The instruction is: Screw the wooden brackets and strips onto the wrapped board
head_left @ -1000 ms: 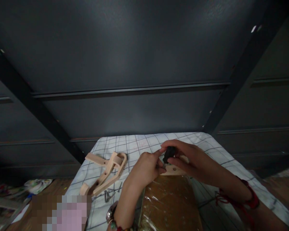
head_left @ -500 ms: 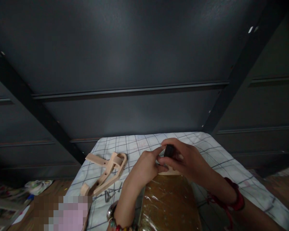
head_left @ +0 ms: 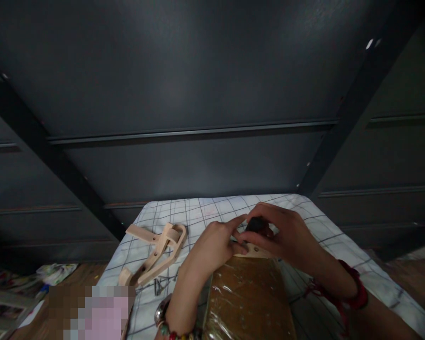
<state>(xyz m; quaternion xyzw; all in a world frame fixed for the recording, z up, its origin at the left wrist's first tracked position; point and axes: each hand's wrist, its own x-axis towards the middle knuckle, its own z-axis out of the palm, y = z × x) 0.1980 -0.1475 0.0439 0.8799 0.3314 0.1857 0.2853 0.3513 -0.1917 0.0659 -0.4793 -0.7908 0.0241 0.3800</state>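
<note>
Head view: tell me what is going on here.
A person is working with both bare hands over a checked cloth. The right hand pinches a small black piece just above a pale leather piece, which lies at the far end of a brown plastic-wrapped block. The left hand reaches to the same spot with its fingers, but what they grip is hidden. A bundle of pale leather straps lies untouched to the left.
</note>
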